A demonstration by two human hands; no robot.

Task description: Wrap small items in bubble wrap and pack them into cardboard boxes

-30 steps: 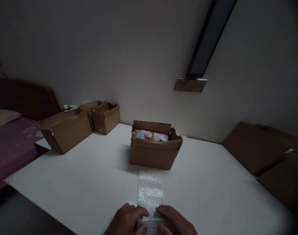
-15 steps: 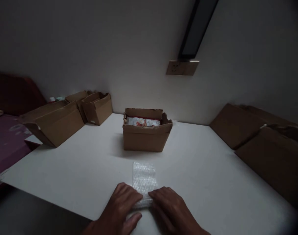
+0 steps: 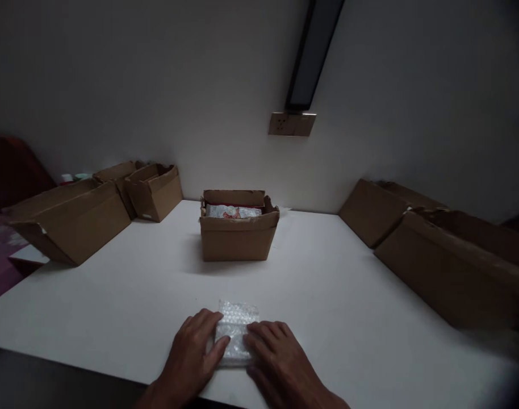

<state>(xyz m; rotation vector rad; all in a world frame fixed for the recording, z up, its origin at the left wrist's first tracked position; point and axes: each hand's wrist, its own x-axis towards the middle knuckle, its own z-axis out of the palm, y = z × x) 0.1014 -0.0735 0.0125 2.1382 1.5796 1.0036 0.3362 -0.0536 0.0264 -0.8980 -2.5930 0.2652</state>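
Note:
Near the front edge of the white table lies a small bundle of bubble wrap, rolled into a short packet. My left hand rests on its left side, fingers curled over it and thumb against its front. From the right, my right hand presses on it with fingers laid over the wrap. What the wrap encloses is hidden. Beyond it, at the table's middle, stands an open cardboard box holding a white and red packet.
Open cardboard boxes sit at the back left. Flattened or closed cardboard boxes line the right side. A wall socket and a dark vertical strip are on the wall behind. A purple bed is at far left.
The long strip of bubble wrap has been rolled up away from me into a short packet. Both hands moved forward with it. The view shifted right.

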